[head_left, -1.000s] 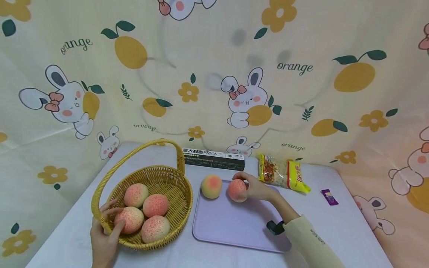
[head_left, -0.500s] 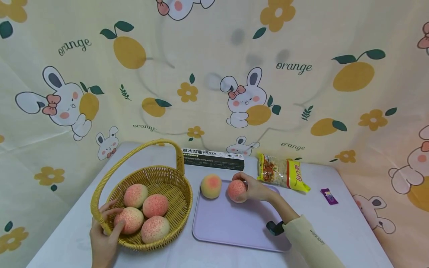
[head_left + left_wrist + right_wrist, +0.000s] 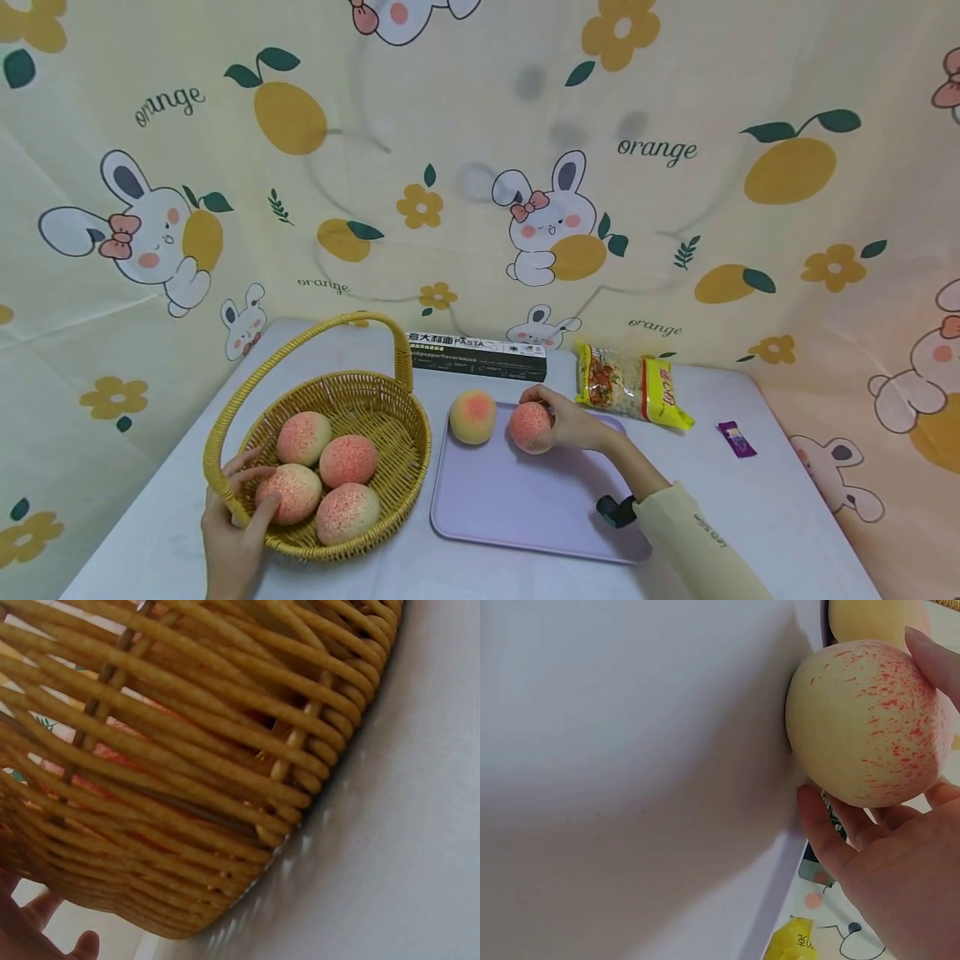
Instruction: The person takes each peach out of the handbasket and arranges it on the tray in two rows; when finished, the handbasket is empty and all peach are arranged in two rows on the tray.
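My left hand [image 3: 234,533] grips the rim of a yellow wicker basket [image 3: 408,500] at the foot of its handle, fingertips reaching inside beside the nearest peach [image 3: 292,493]. Several speckled pink peaches lie in the basket. In the left wrist view the woven basket wall [image 3: 187,765] fills much of the frame, with parts of the fingers at the lower left. On the lilac tray [image 3: 517,517], my right hand [image 3: 573,425] holds a speckled peach [image 3: 862,724], fingers and thumb around its sides. A yellow-pink peach [image 3: 473,417] sits left of it, at the tray's back left corner.
A black pasta box [image 3: 480,360] lies behind the tray, by the patterned cloth backdrop. To its right is a yellow noodle packet [image 3: 630,390]. A small purple packet [image 3: 737,440] lies at the far right of the white table [image 3: 780,533].
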{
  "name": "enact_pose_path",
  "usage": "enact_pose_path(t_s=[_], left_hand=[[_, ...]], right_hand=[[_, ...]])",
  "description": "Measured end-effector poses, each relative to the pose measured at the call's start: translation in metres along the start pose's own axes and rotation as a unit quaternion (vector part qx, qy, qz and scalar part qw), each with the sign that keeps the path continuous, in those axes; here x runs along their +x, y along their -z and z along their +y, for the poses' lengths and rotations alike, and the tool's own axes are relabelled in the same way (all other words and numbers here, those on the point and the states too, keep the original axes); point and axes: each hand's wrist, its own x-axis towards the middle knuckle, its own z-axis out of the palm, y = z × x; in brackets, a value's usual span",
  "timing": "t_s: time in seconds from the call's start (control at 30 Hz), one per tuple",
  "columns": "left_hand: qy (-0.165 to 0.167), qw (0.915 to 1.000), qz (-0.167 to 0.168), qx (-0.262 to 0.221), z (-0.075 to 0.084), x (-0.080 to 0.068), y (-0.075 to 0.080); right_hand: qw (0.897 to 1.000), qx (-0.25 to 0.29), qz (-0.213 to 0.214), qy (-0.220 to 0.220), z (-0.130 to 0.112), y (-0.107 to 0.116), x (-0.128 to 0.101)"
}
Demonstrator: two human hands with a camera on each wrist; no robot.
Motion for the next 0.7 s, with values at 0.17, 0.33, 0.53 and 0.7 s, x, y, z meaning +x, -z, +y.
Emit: enact_pose_path(t_s=[0.17,0.33,0.53,0.7], left_hand=[[0.012,0.9999,0.0,0.005,0.0005,-0.0003,-0.0002],[0.024,0.9997,0.002,0.005,-0.0024,-0.0008,0.0001],[0.024,0.9997,0.0,0.003,-0.0021,-0.0007,0.0003],[0.018,0.9998,0.0,0.003,-0.0027,-0.0004,0.0001]], right_hand=[[1.0,0.003,0.002,-0.003,0.0021,-0.0004,-0.0007],[1.0,0.004,0.008,0.003,0.0004,0.0001,-0.001],[1.0,0.0,0.014,0.015,-0.0026,0.0023,0.0005],[0.999,-0.013,0.02,0.027,-0.0058,0.0041,0.0035]])
